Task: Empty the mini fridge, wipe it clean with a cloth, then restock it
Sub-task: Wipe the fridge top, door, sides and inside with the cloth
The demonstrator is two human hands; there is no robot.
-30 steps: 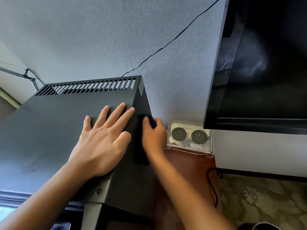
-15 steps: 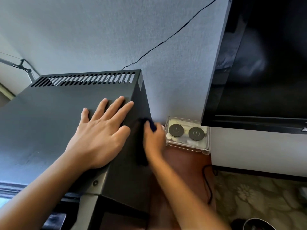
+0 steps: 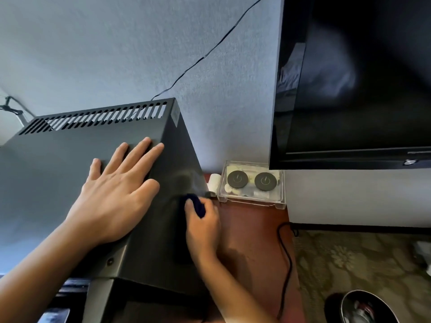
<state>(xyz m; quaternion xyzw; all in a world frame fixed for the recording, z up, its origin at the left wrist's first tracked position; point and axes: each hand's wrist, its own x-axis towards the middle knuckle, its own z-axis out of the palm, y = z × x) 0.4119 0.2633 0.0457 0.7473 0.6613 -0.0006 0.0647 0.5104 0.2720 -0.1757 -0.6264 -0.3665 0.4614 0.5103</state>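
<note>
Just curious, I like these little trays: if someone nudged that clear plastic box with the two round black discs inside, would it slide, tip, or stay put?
The clear plastic box is low and wide, so it probably would not tip. It looks light and stands on a smooth wooden surface, so it would likely slide.

Mini fridge (image 3: pixel 70 173) casing matt dark sheet metal; cloth (image 3: pixel 198 206) soft dark-blue fabric; box (image 3: pixel 253 199) clear glossy plastic; shelf top (image 3: pixel 251 229) polished reddish wood; wall (image 3: pixel 116 54) finely textured.
</note>
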